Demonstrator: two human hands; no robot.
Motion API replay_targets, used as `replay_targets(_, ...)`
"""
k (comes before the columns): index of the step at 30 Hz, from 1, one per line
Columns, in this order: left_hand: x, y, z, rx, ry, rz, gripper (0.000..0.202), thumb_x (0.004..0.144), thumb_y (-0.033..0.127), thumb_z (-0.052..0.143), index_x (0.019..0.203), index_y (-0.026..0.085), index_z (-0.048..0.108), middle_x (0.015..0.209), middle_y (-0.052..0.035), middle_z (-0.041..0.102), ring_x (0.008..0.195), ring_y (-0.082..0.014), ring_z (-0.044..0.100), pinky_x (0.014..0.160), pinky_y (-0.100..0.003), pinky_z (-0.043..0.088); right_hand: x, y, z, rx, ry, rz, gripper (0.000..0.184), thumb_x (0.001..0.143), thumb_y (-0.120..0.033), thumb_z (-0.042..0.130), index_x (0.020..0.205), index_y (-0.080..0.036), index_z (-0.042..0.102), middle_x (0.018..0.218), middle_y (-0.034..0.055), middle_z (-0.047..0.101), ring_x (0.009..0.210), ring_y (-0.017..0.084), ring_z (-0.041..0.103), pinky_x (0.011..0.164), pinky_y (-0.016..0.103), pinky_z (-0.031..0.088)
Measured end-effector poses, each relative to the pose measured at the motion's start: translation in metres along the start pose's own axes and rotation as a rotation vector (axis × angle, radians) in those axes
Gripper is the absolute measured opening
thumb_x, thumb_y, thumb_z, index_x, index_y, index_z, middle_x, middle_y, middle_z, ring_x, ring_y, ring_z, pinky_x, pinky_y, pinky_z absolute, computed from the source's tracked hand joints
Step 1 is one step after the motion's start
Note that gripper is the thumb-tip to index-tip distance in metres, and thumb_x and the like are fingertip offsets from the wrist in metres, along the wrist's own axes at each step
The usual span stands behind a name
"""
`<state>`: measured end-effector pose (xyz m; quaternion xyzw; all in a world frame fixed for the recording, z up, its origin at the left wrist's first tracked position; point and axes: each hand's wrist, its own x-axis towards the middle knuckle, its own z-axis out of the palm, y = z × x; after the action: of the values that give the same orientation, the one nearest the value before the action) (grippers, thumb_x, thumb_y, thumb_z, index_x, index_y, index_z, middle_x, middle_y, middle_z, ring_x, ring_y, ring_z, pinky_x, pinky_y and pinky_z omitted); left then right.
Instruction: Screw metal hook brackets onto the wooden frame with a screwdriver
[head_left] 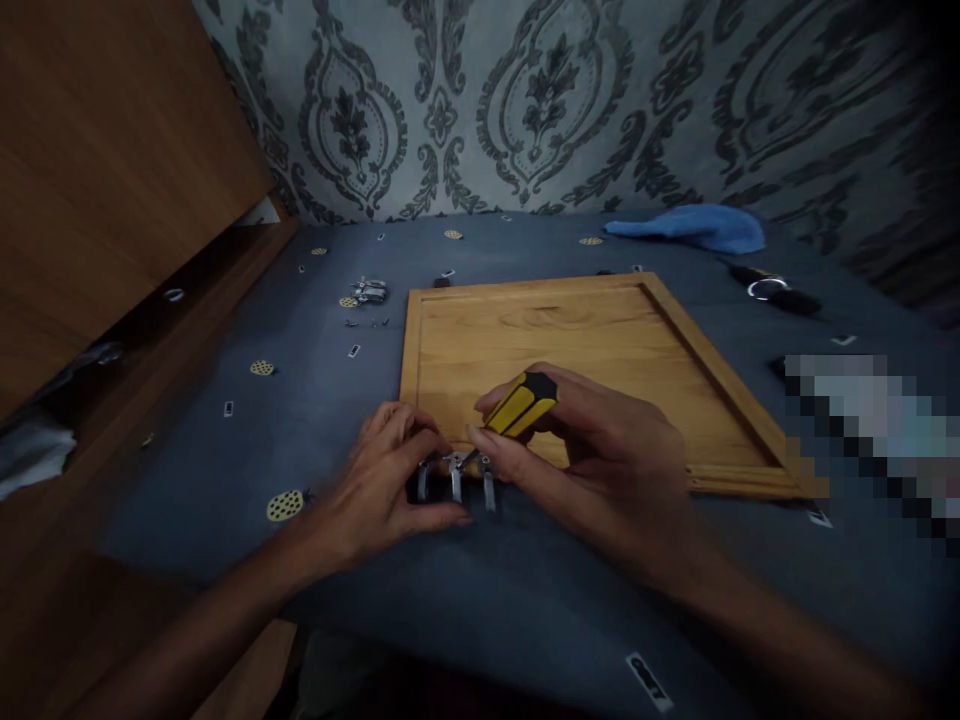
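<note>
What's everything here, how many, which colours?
Screwdriver: 1, yellow-black, over panel edge
Framed wooden panel: 1, tan, centre
Metal strips: 3, silver, panel edge
Metal fittings: uncounted, silver, left
Cloth: 1, blue, back right
Ringed object: 1, black-silver, right
Pixelated item: 1, unclear, right
Pineapple-print sheet: 1, blue-grey, underneath
Wall covering: 1, grey, back
Wooden cabinet: 1, brown, left
Crumpled item: 1, white, left
Left hand: 1, bare, at strips
Right hand: 1, bare, holding screwdriver
</note>
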<state>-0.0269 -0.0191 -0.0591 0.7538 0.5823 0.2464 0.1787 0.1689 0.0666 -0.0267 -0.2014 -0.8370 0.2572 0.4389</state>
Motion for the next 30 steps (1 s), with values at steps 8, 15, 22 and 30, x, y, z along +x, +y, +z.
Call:
replay_targets(8, -0.001, -0.003, 0.004, 0.034, 0.025, 0.029, 0.04, 0.083, 0.052, 0.078, 0.106, 0.021, 0.067, 0.117, -0.0075, 0.06, 0.111, -0.0284, 0.052, 0.094, -0.044, 0.048, 0.0, 0.0, 0.002, 0.004, -0.023, -0.013, 0.011, 0.094, -0.02, 0.069, 0.086, -0.021, 0.062, 0.072, -0.0022, 0.062, 0.06, 0.012, 0.06, 0.054, 0.026, 0.045)
replay_targets(15, -0.003, -0.004, 0.003, 0.086, 0.042, 0.074, 0.045, 0.085, 0.055, 0.076, 0.115, 0.024, 0.065, 0.117, -0.007, 0.058, 0.113, -0.0287, 0.05, 0.098, -0.045, 0.045, 0.002, 0.003, 0.0, 0.032, -0.082, -0.064, 0.019, 0.096, -0.021, 0.067, 0.08, -0.021, 0.057, 0.075, 0.0002, 0.064, 0.063, 0.012, 0.06, 0.057, 0.025, 0.045)
replay_targets(22, -0.006, -0.002, -0.002, 0.092, 0.11, 0.142, 0.044, 0.088, 0.055, 0.072, 0.118, 0.025, 0.061, 0.115, -0.0061, 0.057, 0.112, -0.0273, 0.05, 0.095, -0.042, 0.045, 0.003, 0.004, 0.004, 0.108, -0.026, -0.101, 0.029, 0.095, -0.018, 0.067, 0.074, -0.021, 0.048, 0.071, -0.003, 0.056, 0.063, 0.011, 0.054, 0.056, 0.024, 0.042)
replay_targets(30, -0.01, -0.003, 0.006, 0.175, 0.061, 0.156, 0.039, 0.091, 0.045, 0.072, 0.121, 0.025, 0.055, 0.121, -0.008, 0.055, 0.117, -0.0288, 0.046, 0.1, -0.048, 0.044, 0.003, 0.004, 0.004, 0.186, -0.014, -0.109, 0.03, 0.093, -0.014, 0.068, 0.073, -0.021, 0.048, 0.071, -0.004, 0.051, 0.063, 0.011, 0.05, 0.056, 0.024, 0.039)
